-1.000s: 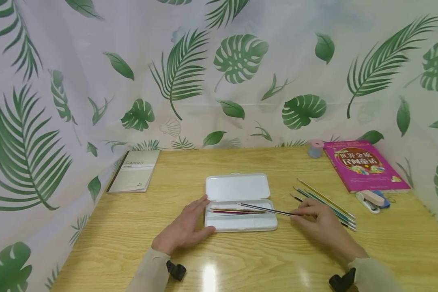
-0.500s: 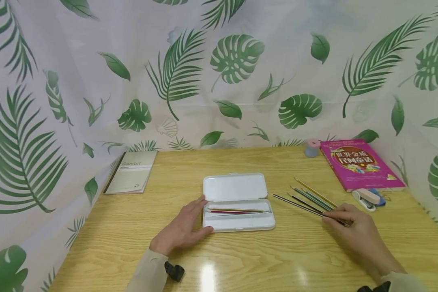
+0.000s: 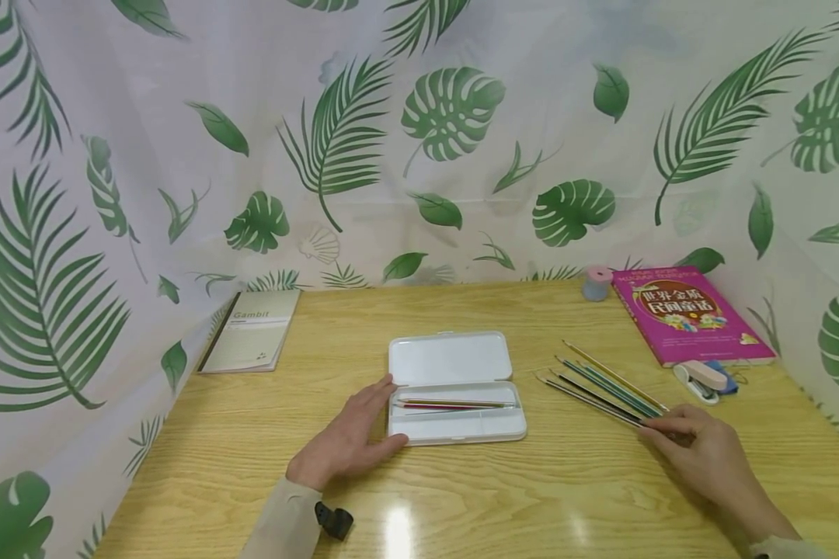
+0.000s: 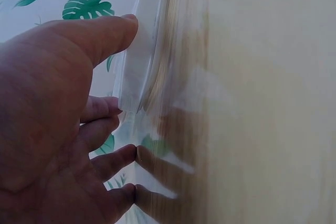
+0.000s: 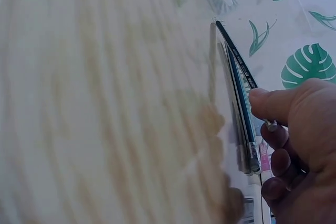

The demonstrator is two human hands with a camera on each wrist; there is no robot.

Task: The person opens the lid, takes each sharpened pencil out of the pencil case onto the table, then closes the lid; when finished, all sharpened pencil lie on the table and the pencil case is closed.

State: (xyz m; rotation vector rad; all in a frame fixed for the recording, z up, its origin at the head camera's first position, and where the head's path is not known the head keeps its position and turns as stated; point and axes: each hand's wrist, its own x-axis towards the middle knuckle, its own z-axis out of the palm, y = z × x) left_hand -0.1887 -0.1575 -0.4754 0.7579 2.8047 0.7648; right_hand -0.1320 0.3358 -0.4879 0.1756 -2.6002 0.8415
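In the head view, an open white pencil case [image 3: 457, 388] lies in the middle of the wooden desk [image 3: 461, 497]. Its lid is folded back, and a few pencils lie in the tray. The left hand [image 3: 349, 439] rests flat beside the left end of the case, with fingers straight and the thumb against the front corner. The right hand [image 3: 699, 454] is at the near end of a row of loose pencils [image 3: 604, 384], which lie to the right of the case, apart from it. Its fingers are curled on the ends of the pencils. Farther away there are a grey notebook [image 3: 255, 330], a pink book [image 3: 688, 313], a small pink-topped jar [image 3: 597, 282] and a stapler [image 3: 704, 380].

In the left wrist view, the left hand [image 4: 58, 129] is spread open, and the thumb touches the white wall of the pencil case [image 4: 139, 61]. It holds nothing.

In the right wrist view, the thumb and fingers [image 5: 273, 103] of the right hand pinch the eraser end of one dark pencil, with the other loose pencils [image 5: 241, 114] just beside it.

I judge that the risk is this: the grip is only at the very end, so the long pencil can swing or slip out. The pencils lie tightly together, so lifting one may drag or roll its neighbours.
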